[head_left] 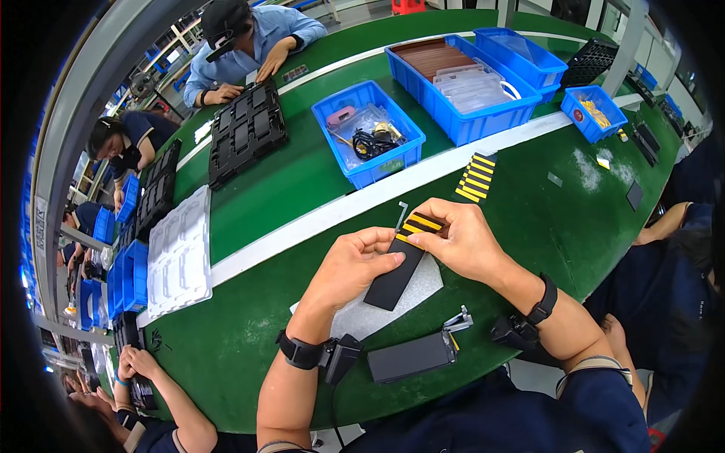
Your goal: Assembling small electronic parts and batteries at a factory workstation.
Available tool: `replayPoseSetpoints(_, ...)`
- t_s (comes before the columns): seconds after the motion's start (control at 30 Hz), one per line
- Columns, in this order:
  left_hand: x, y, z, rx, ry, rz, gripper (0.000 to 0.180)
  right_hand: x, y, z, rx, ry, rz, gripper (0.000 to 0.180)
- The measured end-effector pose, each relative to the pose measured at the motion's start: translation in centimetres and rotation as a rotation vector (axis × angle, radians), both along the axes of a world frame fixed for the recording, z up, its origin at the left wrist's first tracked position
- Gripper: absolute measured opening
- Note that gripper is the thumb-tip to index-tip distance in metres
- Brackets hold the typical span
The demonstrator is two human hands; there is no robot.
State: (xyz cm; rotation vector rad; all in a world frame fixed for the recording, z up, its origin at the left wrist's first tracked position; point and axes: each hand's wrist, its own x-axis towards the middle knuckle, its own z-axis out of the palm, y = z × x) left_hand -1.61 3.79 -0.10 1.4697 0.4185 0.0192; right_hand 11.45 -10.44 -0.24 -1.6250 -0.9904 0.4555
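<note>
My left hand [343,272] is closed round the side of a flat black rectangular block [394,283], thumb on its face. The block is tilted over a white sheet [362,321] on the table. At its upper end, my right hand [470,240] pinches a yellow-and-black striped piece [420,224] against the block; whether that piece is stuck down I cannot tell. A thin grey metal tab [402,214] sticks out past this end. Nearer me lies a second black block [411,358] with a silver metal bracket [458,320] at its right end.
A striped yellow-and-black sheet [476,178] lies beyond my right hand. Blue bins hold cables [375,143], clear plastic trays [472,87] and yellow pieces [595,113]. White moulded trays [180,253] and black trays [249,132] are at left. Co-workers sit around the green table [257,332].
</note>
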Motion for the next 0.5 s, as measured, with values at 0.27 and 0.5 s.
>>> replayPoseSetpoints(0.27, 0.03, 0.02, 0.04, -0.011, 0.012, -0.01, 0.033, -0.09, 0.14, 0.07, -0.026, -0.022, -0.017, 0.021)
replayPoseSetpoints(0.5, 0.1, 0.03, 0.33, -0.024, 0.027, -0.023, 0.032, -0.05, 0.03, 0.09, -0.039, -0.016, -0.013, 0.021)
